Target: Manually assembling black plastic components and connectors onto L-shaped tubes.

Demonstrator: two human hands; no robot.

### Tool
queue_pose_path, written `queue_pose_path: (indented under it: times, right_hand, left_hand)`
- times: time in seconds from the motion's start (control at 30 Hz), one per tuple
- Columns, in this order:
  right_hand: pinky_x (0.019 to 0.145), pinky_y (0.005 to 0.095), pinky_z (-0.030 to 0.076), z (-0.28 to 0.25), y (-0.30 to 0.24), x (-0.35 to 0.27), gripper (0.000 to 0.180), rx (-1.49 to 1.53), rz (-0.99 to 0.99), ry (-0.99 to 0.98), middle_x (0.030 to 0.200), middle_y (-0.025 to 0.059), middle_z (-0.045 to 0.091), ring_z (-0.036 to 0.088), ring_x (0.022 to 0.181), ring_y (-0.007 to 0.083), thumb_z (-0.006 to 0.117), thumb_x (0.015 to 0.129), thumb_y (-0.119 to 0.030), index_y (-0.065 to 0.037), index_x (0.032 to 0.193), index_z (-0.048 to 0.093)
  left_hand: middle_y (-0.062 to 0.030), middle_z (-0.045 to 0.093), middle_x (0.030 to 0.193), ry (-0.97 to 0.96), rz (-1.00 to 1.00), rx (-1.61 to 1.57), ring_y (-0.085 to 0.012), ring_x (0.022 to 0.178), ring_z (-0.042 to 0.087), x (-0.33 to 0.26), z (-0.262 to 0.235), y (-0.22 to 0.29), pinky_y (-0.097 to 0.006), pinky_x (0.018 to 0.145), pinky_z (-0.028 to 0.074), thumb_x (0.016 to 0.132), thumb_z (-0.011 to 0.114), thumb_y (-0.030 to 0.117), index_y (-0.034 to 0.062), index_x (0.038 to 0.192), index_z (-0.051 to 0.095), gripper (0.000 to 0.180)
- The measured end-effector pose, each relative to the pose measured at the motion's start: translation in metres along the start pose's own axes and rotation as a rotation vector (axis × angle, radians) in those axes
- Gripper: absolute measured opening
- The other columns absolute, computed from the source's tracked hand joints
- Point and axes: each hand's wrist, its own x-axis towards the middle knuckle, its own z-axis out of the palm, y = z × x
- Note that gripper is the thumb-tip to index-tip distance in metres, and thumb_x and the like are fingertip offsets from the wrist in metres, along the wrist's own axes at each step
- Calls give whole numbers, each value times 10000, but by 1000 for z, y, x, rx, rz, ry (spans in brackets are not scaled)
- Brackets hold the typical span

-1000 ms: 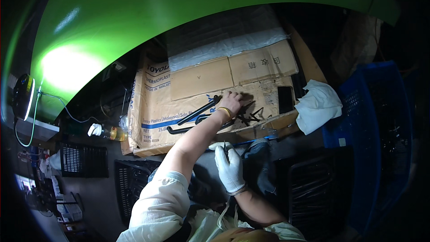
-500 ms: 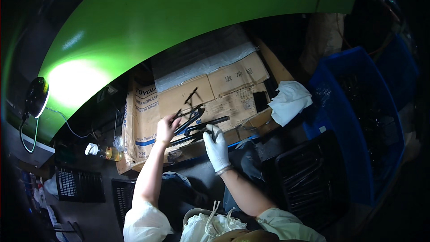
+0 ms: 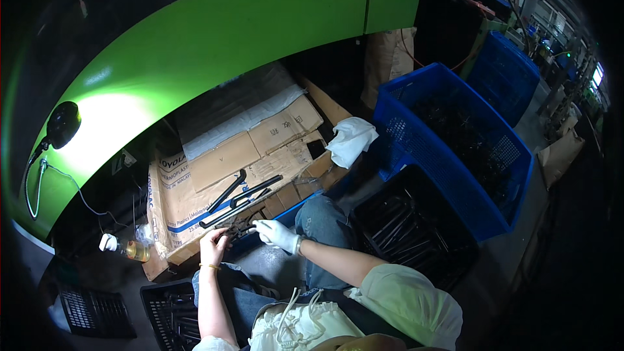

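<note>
My bare left hand (image 3: 213, 246) is closed on a thin, branching black plastic piece (image 3: 242, 229) at the near edge of the cardboard. On the piece's other side, my right hand (image 3: 276, 234), in a white glove, pinches its end; the fingertips are small and partly hidden. Just beyond both hands, several long black plastic bars with bent ends (image 3: 227, 192) lie on the flattened cardboard (image 3: 211, 169). What exactly the branching piece is, I cannot make out.
A blue crate (image 3: 448, 208) with dark parts stands at right, beside a black tray (image 3: 416, 227) of black bars. A white cloth (image 3: 351, 141) hangs at the cardboard's right edge. At left are a spray bottle (image 3: 133, 248), a lamp (image 3: 63, 125) and black baskets (image 3: 170, 315).
The view has swung to the right. Both hands have drawn back toward my body from over the bars, bringing the branching black piece along. The bars now lie free of my hands.
</note>
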Motion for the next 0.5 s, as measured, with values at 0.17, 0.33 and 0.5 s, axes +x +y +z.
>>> queue_pose_path:
  times: [0.17, 0.33, 0.5]
  right_hand:
    - [343, 212, 191, 10, -12, -37, 299, 274, 39, 207, 545, -83, 366, 295, 386, 22, 497, 1015, -387, -124, 1057, 634]
    - [361, 213, 220, 28, -31, -47, 211, 11, 72, 278, 558, -87, 396, 326, 413, 22, 575, 982, -343, -139, 1006, 625]
    - [363, 210, 266, 31, -28, -28, 191, -226, 103, 329, 589, -62, 470, 355, 412, 47, 584, 967, -331, -141, 966, 612]
  left_hand:
    - [-72, 676, 768, 75, 132, 146, -114, 581, 645, 0, 6, 16, -243, 547, 519, 872, 606, -32, -25, 1055, 675, 196]
    - [-73, 663, 787, -8, 312, 223, -136, 586, 661, -1, 13, 16, -251, 563, 527, 864, 628, -4, 6, 1030, 677, 173]
    - [-52, 678, 848, -98, 40, -6, -127, 710, 672, -6, 0, 19, -262, 654, 544, 829, 670, 12, 22, 1078, 677, 249]
